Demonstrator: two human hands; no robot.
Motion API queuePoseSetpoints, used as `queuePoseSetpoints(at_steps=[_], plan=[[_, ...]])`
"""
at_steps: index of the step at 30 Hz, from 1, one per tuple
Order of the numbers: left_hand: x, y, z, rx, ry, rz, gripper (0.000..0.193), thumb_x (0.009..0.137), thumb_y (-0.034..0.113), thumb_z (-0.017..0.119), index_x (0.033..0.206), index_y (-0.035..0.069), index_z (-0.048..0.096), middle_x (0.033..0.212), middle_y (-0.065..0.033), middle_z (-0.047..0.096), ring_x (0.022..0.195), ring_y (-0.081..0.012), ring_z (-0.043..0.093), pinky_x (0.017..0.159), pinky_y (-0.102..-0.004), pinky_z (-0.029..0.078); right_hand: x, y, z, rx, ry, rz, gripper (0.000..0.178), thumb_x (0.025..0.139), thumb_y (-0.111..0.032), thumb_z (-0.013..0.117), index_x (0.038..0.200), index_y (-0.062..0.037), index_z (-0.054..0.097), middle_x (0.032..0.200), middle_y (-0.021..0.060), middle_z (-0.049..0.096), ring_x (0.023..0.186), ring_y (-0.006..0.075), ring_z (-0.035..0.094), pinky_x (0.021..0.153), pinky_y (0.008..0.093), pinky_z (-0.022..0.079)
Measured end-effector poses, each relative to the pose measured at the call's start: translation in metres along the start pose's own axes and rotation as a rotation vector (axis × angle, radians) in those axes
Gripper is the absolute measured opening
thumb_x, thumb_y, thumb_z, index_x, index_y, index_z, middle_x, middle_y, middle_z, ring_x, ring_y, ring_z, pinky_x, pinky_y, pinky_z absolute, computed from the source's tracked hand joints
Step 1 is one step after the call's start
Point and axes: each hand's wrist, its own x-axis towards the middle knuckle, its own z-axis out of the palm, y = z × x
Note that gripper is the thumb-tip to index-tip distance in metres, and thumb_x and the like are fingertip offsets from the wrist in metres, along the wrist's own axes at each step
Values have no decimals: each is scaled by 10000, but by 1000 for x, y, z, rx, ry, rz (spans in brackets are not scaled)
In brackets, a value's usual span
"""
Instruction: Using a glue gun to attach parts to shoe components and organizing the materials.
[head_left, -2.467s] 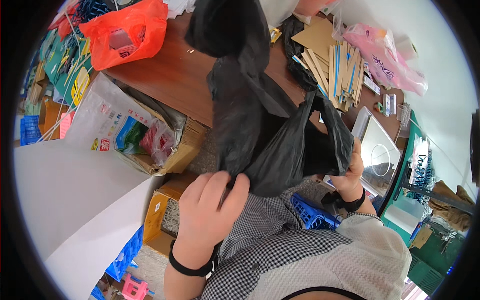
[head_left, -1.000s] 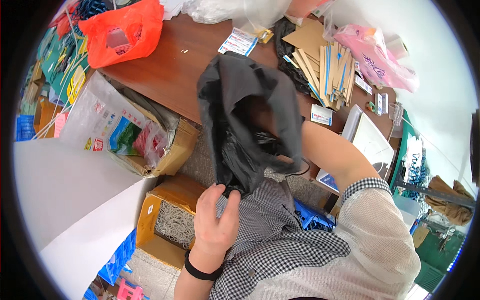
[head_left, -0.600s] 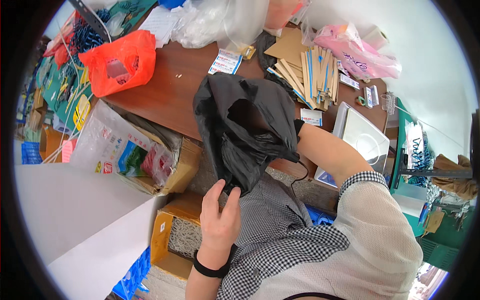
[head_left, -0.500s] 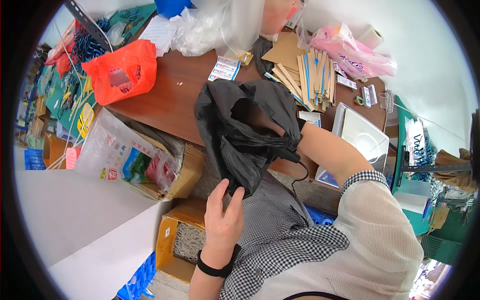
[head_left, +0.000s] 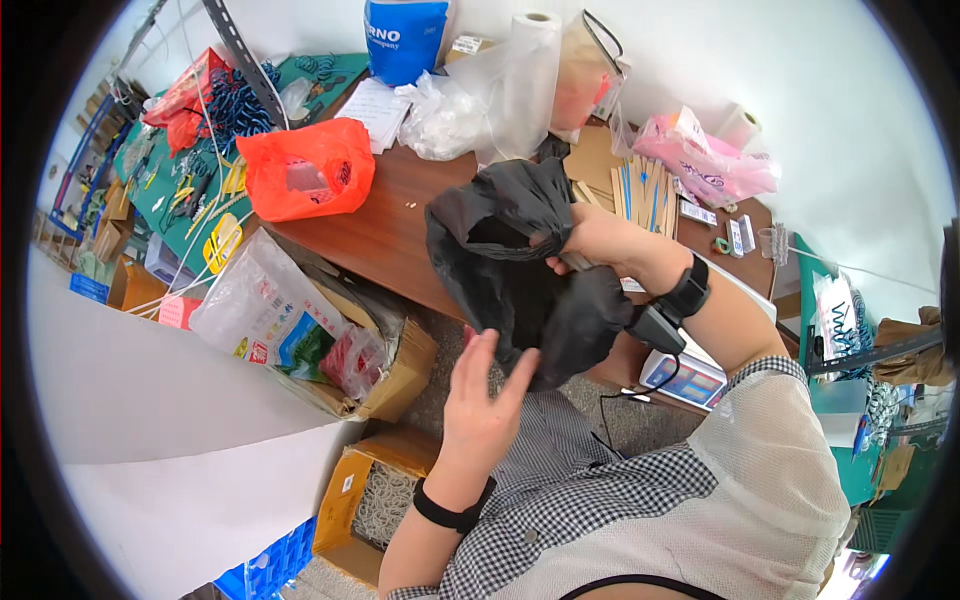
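Bag: a crumpled black plastic bag [head_left: 520, 270] hangs in the air in front of my chest, above the edge of the brown wooden table [head_left: 380, 225].
Right hand: my right hand [head_left: 590, 240] is clenched tight on the bag's upper rim, with a black band on that wrist.
Left hand: my left hand [head_left: 482, 400] is open, fingers spread, its fingertips touching the bag's lower edge; nothing is gripped in it.
On the table: an orange plastic bag [head_left: 305, 168] lies to the left; a bundle of flat wooden sticks [head_left: 640, 195] and a pink plastic bag [head_left: 700, 160] lie beyond my right hand.
Below: an open cardboard box [head_left: 385, 365] stuffed with clear packets sits beside the table, to my left.
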Motion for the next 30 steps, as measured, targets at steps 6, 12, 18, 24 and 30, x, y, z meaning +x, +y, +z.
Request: queuePoseSetpoints(at_steps=[6,12,18,24,30], plan=[[10,9,2,42,-182,295,441,658,68,537,1076,201,584,1205,-153,439,1060,-328,452,858,-385,433,-20,-19,-5,274,-77,26,264,822,-72,515,1059,39,488,876,90,562,636,99,541,555,216,471],[11,3,6,110,-79,156,532,651,38,563,1160,185,524,1213,-173,425,1070,-343,442,879,-393,410,-30,-21,-2,225,-65,-16,424,849,-94,500,1237,21,374,926,78,560,685,88,544,592,212,483],[6,-2,11,56,-88,191,535,641,11,588,1155,137,506,1180,-212,414,1050,-375,441,879,-419,407,-13,8,0,149,101,-36,550,808,-134,570,1284,-1,331,945,74,544,744,134,561,640,243,499],[-2,-9,7,85,-114,153,467,678,26,595,1130,115,523,1171,-208,426,1050,-369,443,874,-414,410,-9,10,-8,182,108,-77,636,761,-100,596,1308,-5,287,988,104,545,774,162,576,638,266,505],[-1,-9,11,46,-111,144,454,683,27,602,1124,103,528,1163,-206,433,1047,-362,445,872,-405,412,9,31,-15,229,165,-110,645,736,-36,580,1305,-5,276,1010,101,523,778,186,590,659,279,510]])
